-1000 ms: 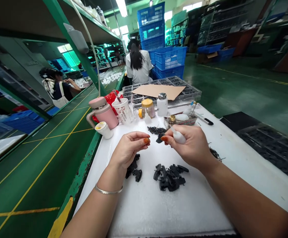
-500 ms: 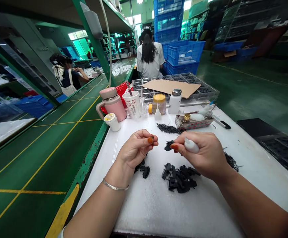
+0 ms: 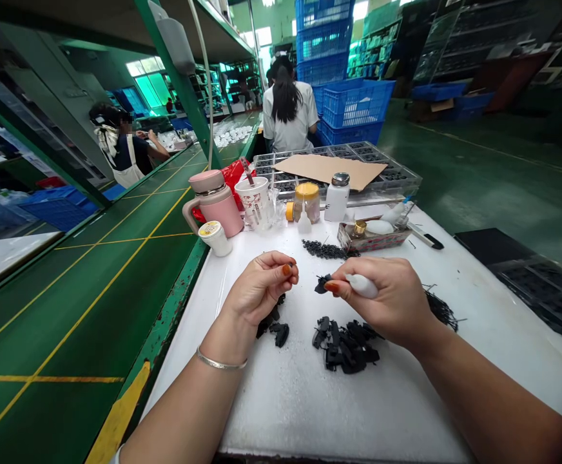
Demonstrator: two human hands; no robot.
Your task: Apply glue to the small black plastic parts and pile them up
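My left hand [image 3: 266, 287] is closed in a pinch above the white table, and what sits between thumb and fingertips is too small to name. My right hand [image 3: 387, 296] pinches a small black plastic part [image 3: 321, 283] between thumb and finger. The same hand also cradles a white squeeze bottle [image 3: 362, 285], its tip pointing left. Under the hands lies a pile of black plastic parts [image 3: 346, 345]. A smaller group of black parts [image 3: 280, 334] rests below my left hand, partly hidden by it. Small black rings [image 3: 327, 249] are heaped beyond my hands.
A pink flask [image 3: 218, 203], paper cup [image 3: 254, 203], yellow-lidded jar [image 3: 307, 201] and white bottle [image 3: 338, 197] line the table's far side. A small box of bottles [image 3: 372, 233] and a cutter knife [image 3: 426, 236] sit right. The green conveyor [image 3: 92, 296] runs along the left. A co-worker [image 3: 290, 106] sits ahead.
The whole view has shifted slightly, so everything appears a little farther left. Both hands keep their pinching hold, with almost no movement relative to the table.
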